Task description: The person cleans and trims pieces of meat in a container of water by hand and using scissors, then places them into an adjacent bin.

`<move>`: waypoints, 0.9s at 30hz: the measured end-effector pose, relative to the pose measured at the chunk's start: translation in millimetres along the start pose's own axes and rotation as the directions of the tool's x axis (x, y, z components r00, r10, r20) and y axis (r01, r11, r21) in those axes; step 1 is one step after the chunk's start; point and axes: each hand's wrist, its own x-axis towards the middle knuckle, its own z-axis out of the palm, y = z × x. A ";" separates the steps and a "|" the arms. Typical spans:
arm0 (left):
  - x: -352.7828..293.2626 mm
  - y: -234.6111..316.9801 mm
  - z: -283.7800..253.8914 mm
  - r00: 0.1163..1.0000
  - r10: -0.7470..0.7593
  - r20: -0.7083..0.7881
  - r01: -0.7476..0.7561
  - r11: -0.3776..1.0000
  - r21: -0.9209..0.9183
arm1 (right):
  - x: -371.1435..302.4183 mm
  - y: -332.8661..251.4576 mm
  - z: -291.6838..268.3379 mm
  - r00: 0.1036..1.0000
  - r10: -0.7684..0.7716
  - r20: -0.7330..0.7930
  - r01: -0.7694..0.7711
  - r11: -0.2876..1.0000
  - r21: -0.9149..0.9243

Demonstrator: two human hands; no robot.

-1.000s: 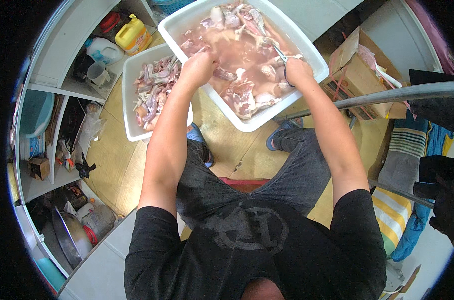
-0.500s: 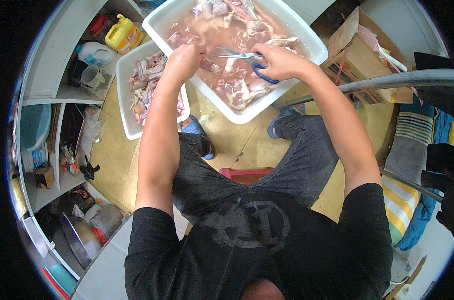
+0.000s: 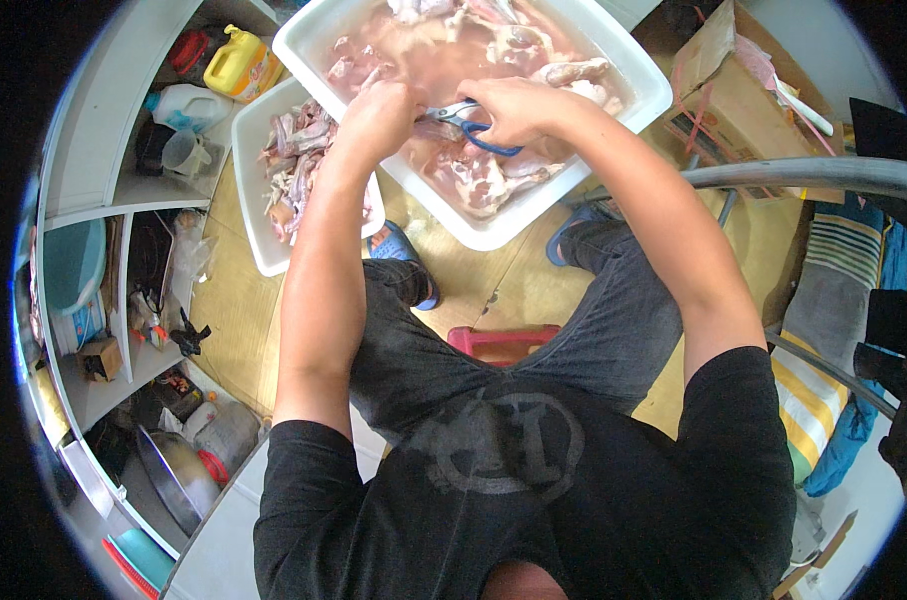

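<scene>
A large white basin (image 3: pixel 486 236) holds cloudy pinkish water and several pieces of raw poultry (image 3: pixel 479 185). Over it, my right hand (image 3: pixel 509 108) grips scissors (image 3: pixel 489 137) by their blue handles. Their blades point left and reach the fingers of my left hand (image 3: pixel 382 118). That hand is closed in a pinch above the basin's left side, on what looks like a piece of raw poultry, mostly hidden by the fingers. Left of the basin and partly behind my left forearm, a smaller white tub (image 3: pixel 244 190) holds a heap of cut raw poultry pieces (image 3: pixel 299 140).
Shelves (image 3: pixel 124 210) along the left carry a yellow jug (image 3: pixel 242 65), a white bottle (image 3: pixel 189 107) and a clear measuring cup (image 3: pixel 186 153). To the right stand a cardboard box (image 3: pixel 719 110) and a curved metal tube (image 3: pixel 814 172). A red stool (image 3: pixel 504 345) shows between my legs.
My right hand has moved left with the scissors, bringing the blades up to my left hand. The blades were spread apart before and look closer together now. My left hand has shifted slightly right.
</scene>
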 end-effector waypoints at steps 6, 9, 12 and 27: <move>0.2 -1.8 1.9 1.000 0.005 -0.027 -0.006 1.000 -0.027 | -10.7 -0.1 -14.5 0.997 0.012 0.073 -0.014 1.000 0.019; 2.0 5.2 0.4 1.000 0.018 0.000 -0.018 0.996 -0.090 | -13.6 -7.5 -8.1 1.000 -0.015 -0.006 0.014 1.000 -0.018; 5.5 10.1 -6.9 0.997 -0.059 0.046 0.063 0.993 -0.100 | -10.9 -9.8 -12.4 0.997 0.053 0.061 -0.050 0.997 -0.052; 7.6 -0.6 -8.9 0.990 -0.060 -0.128 0.016 0.948 -0.318 | -15.7 -14.6 -17.7 0.998 -0.018 -0.056 0.005 0.974 -0.226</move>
